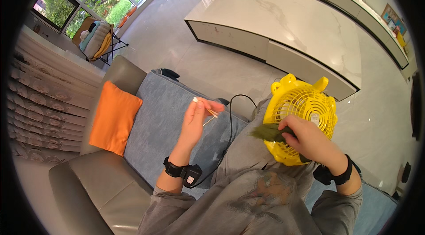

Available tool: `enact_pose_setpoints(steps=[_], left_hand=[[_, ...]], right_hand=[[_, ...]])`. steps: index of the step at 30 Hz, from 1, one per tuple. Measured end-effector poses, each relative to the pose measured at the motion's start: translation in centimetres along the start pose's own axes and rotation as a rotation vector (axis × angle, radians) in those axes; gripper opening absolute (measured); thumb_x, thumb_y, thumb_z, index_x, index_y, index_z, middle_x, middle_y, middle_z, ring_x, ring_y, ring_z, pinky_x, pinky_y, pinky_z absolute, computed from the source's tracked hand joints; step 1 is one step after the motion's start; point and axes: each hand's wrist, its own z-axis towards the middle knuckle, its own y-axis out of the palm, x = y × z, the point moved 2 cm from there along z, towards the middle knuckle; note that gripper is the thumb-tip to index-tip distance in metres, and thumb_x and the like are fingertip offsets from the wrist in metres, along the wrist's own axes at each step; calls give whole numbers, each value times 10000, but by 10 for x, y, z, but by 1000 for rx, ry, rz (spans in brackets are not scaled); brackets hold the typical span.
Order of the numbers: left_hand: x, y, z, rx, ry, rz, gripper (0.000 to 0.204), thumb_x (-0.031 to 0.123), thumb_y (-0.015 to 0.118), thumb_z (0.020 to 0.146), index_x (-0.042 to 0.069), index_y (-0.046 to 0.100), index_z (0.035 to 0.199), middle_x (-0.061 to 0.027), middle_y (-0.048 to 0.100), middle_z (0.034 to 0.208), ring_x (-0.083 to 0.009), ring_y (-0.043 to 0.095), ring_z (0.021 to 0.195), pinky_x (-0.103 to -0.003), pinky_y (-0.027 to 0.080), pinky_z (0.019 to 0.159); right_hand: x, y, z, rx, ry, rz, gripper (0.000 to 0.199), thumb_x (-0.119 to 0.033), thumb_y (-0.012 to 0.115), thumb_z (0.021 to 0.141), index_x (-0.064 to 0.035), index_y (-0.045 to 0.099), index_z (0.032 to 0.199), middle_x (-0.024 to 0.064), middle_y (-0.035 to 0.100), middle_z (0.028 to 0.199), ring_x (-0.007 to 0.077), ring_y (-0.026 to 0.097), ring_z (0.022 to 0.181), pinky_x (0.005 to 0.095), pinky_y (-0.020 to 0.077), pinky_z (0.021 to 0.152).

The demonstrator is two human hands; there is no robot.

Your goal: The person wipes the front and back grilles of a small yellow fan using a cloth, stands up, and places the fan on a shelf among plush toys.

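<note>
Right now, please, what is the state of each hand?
Left hand: closed on thin cotton swabs, pinched between the fingers.
Right hand: closed on a green cloth, pressed against the yellow fan grille.

Cushion (114,117) on sofa (164,115), left; fan (305,106) on lap, right; low table (283,22) beyond; cable (231,120) between.
</note>
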Motion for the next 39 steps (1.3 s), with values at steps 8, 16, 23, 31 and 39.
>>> enact_pose_setpoints(steps=[8, 16, 23, 31, 39], left_hand=[[-130, -72, -1, 42, -81, 1101, 197, 261, 688, 879, 71, 643, 855, -109, 624, 825, -320, 613, 760, -419, 485, 662], [-157, -65, 9, -108, -182, 1263, 190, 256, 719, 848, 90, 626, 863, -81, 628, 834, -294, 625, 813, -412, 498, 704], [-169, -52, 20, -126, -234, 1277, 209, 228, 539, 961, 23, 559, 922, -180, 635, 870, -368, 640, 863, -485, 499, 722], [17, 63, 80, -266, 108, 574, 234, 240, 482, 1018, 16, 468, 953, -202, 583, 757, -410, 535, 669, -427, 449, 623], [98, 226, 93, -793, 597, 327, 297, 265, 406, 1055, 7, 515, 953, -108, 571, 789, -223, 570, 737, -363, 450, 695]], right_hand=[[-4, -5, 4, -35, -10, 4, 202, -43, 626, 870, -55, 524, 1044, 149, 636, 972, 357, 637, 914, 396, 520, 776], [-2, -4, 1, -30, 35, 22, 199, -44, 624, 873, -57, 525, 1045, 154, 640, 972, 354, 635, 920, 397, 515, 785], [1, -12, -8, 30, 50, 85, 233, -43, 653, 870, -56, 544, 1076, 125, 638, 968, 300, 638, 899, 358, 511, 772], [18, -73, -55, 541, 101, 399, 311, 29, 590, 908, -30, 467, 1188, 72, 588, 1076, 155, 624, 942, 287, 507, 813], [-7, -138, -86, 890, 29, 467, 500, 83, 529, 918, -43, 334, 1361, 75, 528, 1175, 121, 585, 1070, 247, 493, 873]])
